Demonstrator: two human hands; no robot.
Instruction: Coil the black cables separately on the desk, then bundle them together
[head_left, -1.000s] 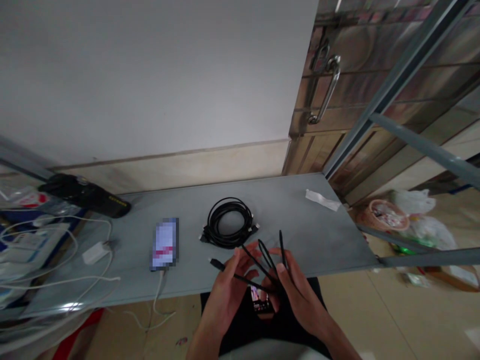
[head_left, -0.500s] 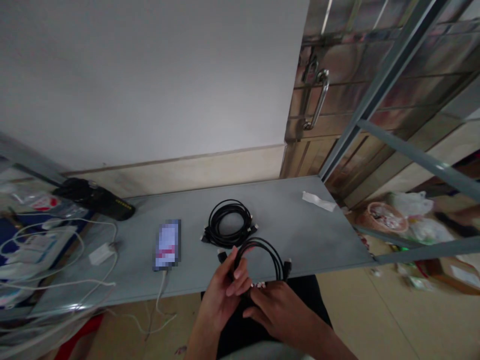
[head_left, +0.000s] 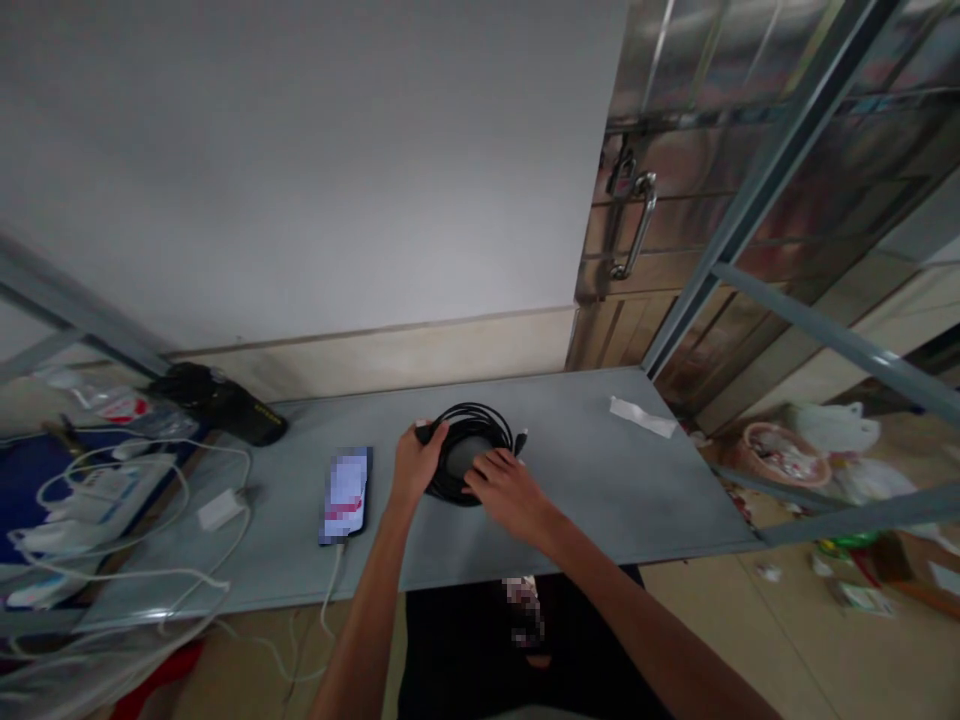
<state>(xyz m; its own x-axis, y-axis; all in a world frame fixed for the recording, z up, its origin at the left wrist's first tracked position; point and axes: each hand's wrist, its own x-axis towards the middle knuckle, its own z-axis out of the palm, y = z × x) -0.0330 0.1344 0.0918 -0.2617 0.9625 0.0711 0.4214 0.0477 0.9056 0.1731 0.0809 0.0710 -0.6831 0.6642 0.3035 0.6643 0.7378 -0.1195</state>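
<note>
Coiled black cables form one round pile on the grey table. At the pile's left side, my left hand is closed on a cable, with a black plug end by its fingertips. On the lower right of the coil, my right hand has its fingers curled around the cable strands. A connector shows just past the right hand's knuckles. Both hands partly cover the coil, so separate bundles are hard to tell apart.
Left of the coil lies a phone with a white charging cable. A black bottle, a white adapter and a power strip are further left. A white paper strip lies at right, near the metal frame post.
Both hands have moved forward from the table's front edge. The cable loop they held over the lap is now at the coil on the table.
</note>
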